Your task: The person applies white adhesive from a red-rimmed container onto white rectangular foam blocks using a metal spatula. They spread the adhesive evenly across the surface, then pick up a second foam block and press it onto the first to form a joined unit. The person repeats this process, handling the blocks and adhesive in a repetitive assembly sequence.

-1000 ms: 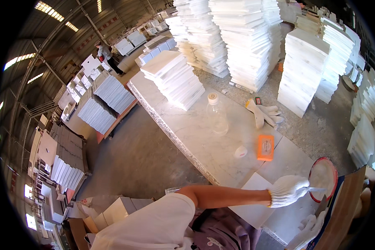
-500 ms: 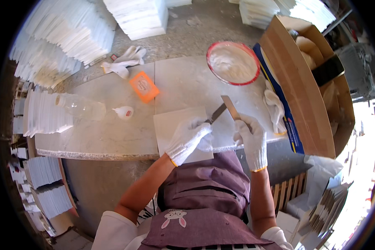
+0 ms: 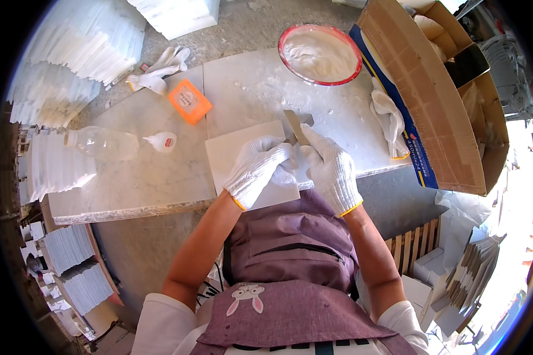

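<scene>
My left hand (image 3: 259,168), in a white knitted glove, is closed on a dark flat scraper blade (image 3: 307,119), mostly hidden by the other blade. My gloved right hand (image 3: 331,171) grips a tan-grey flat metal scraper (image 3: 295,125) that slants up and leftward. The two blades cross between my hands. Below my left hand, a white square tile (image 3: 224,157) lies at the table's near edge, partly covered by the glove. Something whitish and crumpled shows beneath my left fingers; I cannot make it out.
A red-rimmed basin (image 3: 320,56) of white paste stands at the back. Left are an orange box (image 3: 188,102), a small white squeeze bottle (image 3: 161,142), a clear bottle (image 3: 109,144) and stacked tiles (image 3: 62,163). A large cardboard box (image 3: 417,89) borders the right, beside a glove (image 3: 386,112).
My right hand has moved left, toward my left hand, bringing its scraper across the dark blade. The whole view has shifted, so the table things sit higher in it.
</scene>
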Available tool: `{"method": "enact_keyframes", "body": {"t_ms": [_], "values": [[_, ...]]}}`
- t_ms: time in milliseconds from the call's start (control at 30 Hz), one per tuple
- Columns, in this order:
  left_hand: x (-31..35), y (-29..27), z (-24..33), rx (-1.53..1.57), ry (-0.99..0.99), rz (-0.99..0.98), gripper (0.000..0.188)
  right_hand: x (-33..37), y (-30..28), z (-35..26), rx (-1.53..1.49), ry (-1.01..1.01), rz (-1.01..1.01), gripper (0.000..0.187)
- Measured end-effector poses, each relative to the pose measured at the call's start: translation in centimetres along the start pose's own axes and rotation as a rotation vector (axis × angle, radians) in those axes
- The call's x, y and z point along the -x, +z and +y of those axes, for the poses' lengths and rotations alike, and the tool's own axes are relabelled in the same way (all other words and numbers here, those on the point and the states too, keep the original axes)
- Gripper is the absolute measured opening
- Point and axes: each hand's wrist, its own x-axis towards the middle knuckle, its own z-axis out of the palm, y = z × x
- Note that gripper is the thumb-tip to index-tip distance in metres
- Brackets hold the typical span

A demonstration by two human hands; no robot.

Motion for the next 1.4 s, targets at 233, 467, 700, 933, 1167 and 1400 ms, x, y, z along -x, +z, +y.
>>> {"method": "enact_keyframes", "body": {"t_ms": [233, 467, 700, 933, 1167, 1400], "values": [[0.1, 0.5, 0.5, 0.038, -0.038, 0.041, 0.023, -0.8, -0.2, -0.1, 0.014, 0.045, -0.046, 0.039], [-0.6, -0.2, -0.3, -0.004, 0.001, 0.034, 0.023, -0.3, -0.3, -2.1, -0.062, 0.02, -0.155, 0.037], [-0.4, 0.0, 0.0, 0.002, 0.007, 0.045, 0.022, -1.1, 0.1, -0.9, -0.026, -0.012, -0.028, 0.036], [-0.3, 0.1, 0.2, 0.022, -0.018, 0.022, 0.02, -1.6, -0.5, -0.7, 0.022, -0.065, 0.005, 0.033], [-0.5, 0.0, -0.1, 0.041, -0.016, 0.029, 0.019, -1.9, -1.1, -0.8, 0.06, -0.043, -0.03, 0.032], [-0.2, 0.2, 0.3, 0.018, -0.039, 0.043, 0.02, -2.5, -1.7, -0.7, 0.166, -0.049, -0.021, 0.031]]}}
